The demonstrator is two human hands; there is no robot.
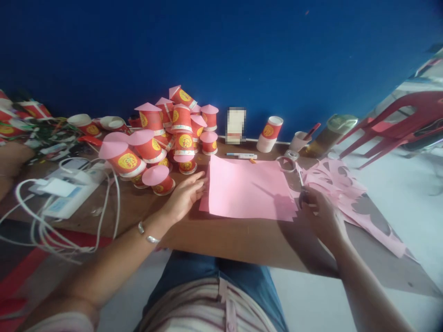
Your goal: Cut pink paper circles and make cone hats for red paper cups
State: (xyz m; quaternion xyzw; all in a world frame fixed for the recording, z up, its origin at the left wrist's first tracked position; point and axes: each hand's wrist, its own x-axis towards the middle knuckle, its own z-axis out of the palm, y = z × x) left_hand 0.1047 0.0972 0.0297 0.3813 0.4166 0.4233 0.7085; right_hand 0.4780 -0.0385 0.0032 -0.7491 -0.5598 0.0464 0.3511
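Note:
A pink paper sheet [248,189] lies flat on the brown table [228,240] in front of me. My left hand [185,193] rests open, its fingertips touching the sheet's left edge. My right hand [320,212] is closed at the sheet's right edge around scissors [300,180], whose blades point away toward a tape roll [286,163]. A heap of red paper cups with pink cone lids [162,136] stands just beyond my left hand.
Cut pink paper scraps [349,193] hang over the table's right side. A marker [241,156], a stack of red cups [270,133], a cup holding pens [299,140] and a bottle [328,133] line the back. White cables and a charger [65,193] lie left. A red plastic chair [404,120] stands right.

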